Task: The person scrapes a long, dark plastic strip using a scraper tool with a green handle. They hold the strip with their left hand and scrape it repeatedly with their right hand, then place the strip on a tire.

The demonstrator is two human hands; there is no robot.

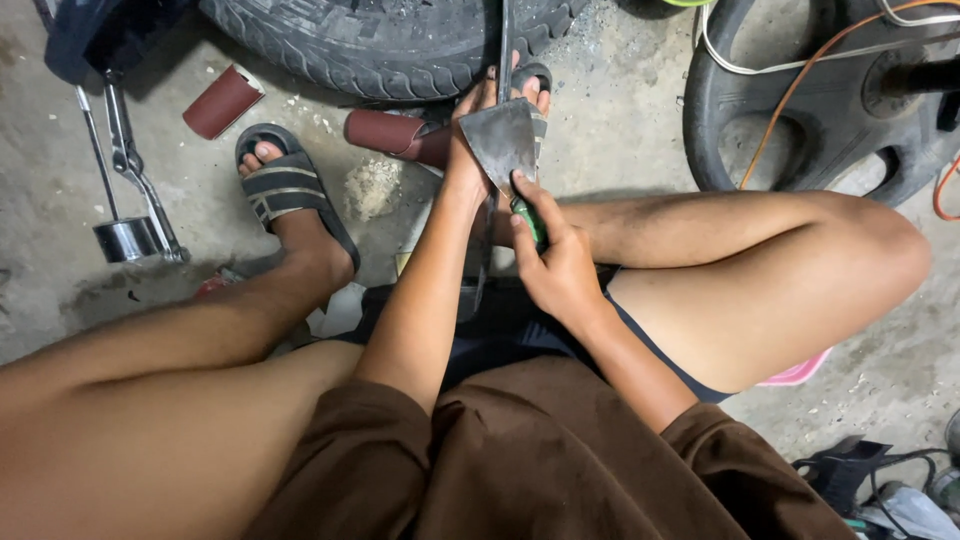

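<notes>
Blade (500, 140) | flat steel between my hands, above my right hand (555, 265) gripping its green handle (530, 220) | left hand (470, 150) clamped on its edge | risk: slip could cut palm

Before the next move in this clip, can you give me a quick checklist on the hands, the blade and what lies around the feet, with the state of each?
1. Left hand holding the flat metal blade from behind: ok.
2. Right hand wrapped around the green handle: ok.
3. Right fingertip resting on the blade face near its lower edge: not ok if the edge is sharp; sharpness cannot tell.
4. Feet in open slide sandals, toes close to the blade: not ok.
5. Sandpaper rolls within arm's length on the floor: ok.
6. Orange cable over the weight plate, apart from the hands: ok.
</notes>
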